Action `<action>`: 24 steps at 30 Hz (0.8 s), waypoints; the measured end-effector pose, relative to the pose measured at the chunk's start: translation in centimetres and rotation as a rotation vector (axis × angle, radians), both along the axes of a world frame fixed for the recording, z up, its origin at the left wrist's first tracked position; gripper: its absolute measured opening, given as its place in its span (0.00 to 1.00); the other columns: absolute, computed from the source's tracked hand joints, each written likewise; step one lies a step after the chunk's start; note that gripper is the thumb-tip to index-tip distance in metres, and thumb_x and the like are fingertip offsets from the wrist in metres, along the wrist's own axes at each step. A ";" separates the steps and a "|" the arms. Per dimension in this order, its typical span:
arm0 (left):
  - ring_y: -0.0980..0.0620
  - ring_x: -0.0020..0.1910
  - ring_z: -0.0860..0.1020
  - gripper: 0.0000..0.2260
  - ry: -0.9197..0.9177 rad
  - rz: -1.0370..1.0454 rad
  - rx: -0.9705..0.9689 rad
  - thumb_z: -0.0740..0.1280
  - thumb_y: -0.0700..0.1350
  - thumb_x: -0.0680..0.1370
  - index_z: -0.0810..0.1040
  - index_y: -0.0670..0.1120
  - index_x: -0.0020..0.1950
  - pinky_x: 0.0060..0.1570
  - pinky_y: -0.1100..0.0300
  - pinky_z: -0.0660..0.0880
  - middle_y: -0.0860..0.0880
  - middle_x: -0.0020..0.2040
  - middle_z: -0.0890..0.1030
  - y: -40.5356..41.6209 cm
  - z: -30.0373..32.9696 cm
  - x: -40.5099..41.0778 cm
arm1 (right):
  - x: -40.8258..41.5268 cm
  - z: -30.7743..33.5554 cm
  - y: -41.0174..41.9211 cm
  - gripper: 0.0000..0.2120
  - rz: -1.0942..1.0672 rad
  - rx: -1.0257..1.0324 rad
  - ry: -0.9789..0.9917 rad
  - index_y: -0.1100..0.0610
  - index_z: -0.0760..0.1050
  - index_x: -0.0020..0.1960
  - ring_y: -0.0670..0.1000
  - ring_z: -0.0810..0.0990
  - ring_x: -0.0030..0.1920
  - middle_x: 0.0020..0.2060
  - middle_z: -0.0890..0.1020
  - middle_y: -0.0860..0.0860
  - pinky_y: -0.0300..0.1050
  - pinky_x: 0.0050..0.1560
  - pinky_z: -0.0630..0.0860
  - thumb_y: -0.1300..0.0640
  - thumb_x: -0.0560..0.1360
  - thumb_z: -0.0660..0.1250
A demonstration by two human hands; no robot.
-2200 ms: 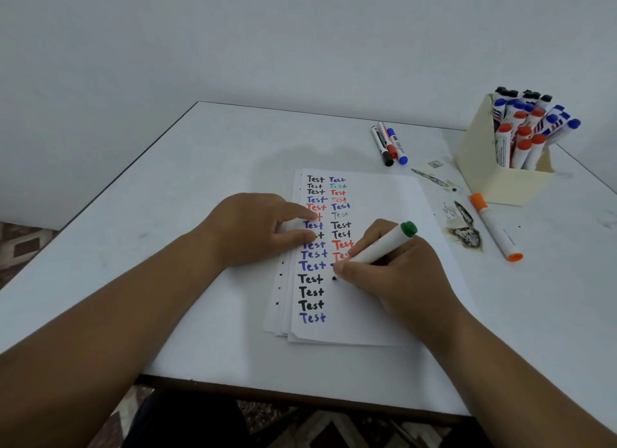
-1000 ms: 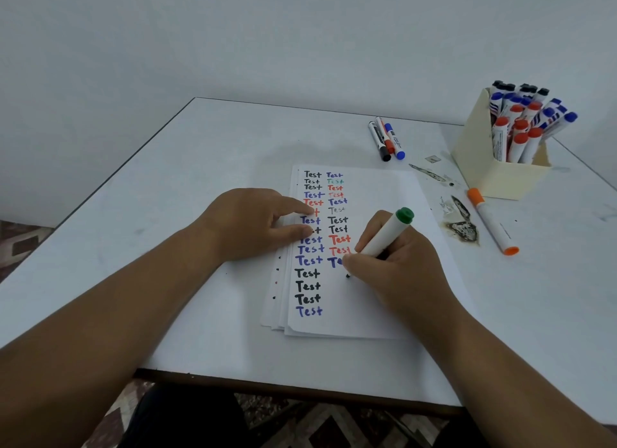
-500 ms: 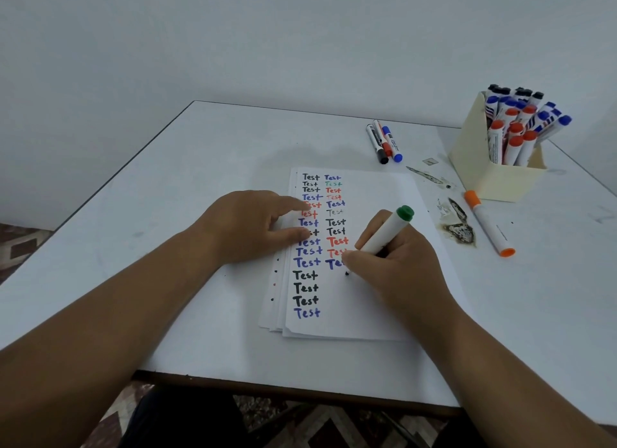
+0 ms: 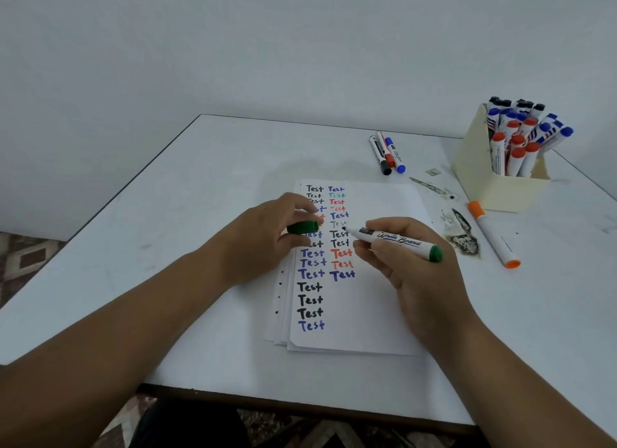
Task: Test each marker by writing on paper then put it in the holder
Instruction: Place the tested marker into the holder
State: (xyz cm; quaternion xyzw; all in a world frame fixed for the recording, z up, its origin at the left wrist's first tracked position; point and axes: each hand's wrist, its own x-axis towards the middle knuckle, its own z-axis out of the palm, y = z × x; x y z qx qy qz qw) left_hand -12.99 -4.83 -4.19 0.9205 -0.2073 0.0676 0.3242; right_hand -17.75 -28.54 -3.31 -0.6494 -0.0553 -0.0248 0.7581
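**Green marker uncapped, cap waiting in the other hand**

The green whiteboard marker looks like a light, rigid plastic tube, smooth and a little slick on its white barrel, so I'd expect it to need only a gentle pinch. The sensible place to take it is the middle of the barrel, where the printed lettering sits, well away from the dark felt tip, which would smear fingers and probably dry out if left bare. The right hand does just that: its fingers are curled round the barrel from below, holding the marker nearly level above the paper, tip pointing left toward the other hand and the green end plug pointing right. The left hand pinches the green cap between thumb and fingers, just beside the tip but not touching it. The cap is small and round, likely easy to drop.

The paper, a loose stack on the counter, carries two columns of "Test" in black, blue, red and one green. The cream holder stands well apart at the far right, crowded with markers.
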 end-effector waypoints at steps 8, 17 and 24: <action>0.67 0.50 0.72 0.11 -0.046 -0.012 0.090 0.71 0.48 0.78 0.79 0.54 0.60 0.46 0.75 0.65 0.65 0.46 0.76 -0.4 0.0 0.0 | 0.0 0.0 0.2 0.05 -0.011 -0.048 -0.069 0.62 0.78 0.48 0.61 0.87 0.48 0.46 0.86 0.60 0.59 0.54 0.82 0.69 0.75 0.71; 0.59 0.46 0.72 0.06 -0.127 -0.088 0.107 0.70 0.47 0.79 0.79 0.50 0.56 0.46 0.66 0.69 0.60 0.45 0.77 -0.8 0.0 -0.7 | -0.2 0.0 0.4 0.08 0.006 -0.208 -0.093 0.52 0.84 0.43 0.57 0.87 0.46 0.43 0.88 0.53 0.57 0.52 0.83 0.63 0.69 0.79; 0.58 0.47 0.71 0.03 -0.045 -0.073 0.096 0.68 0.43 0.80 0.76 0.46 0.53 0.45 0.67 0.69 0.61 0.43 0.74 -1.5 0.0 -1.1 | 0.0 -0.3 0.5 0.08 0.042 -0.227 -0.088 0.52 0.83 0.43 0.58 0.87 0.46 0.43 0.88 0.54 0.63 0.52 0.82 0.62 0.69 0.79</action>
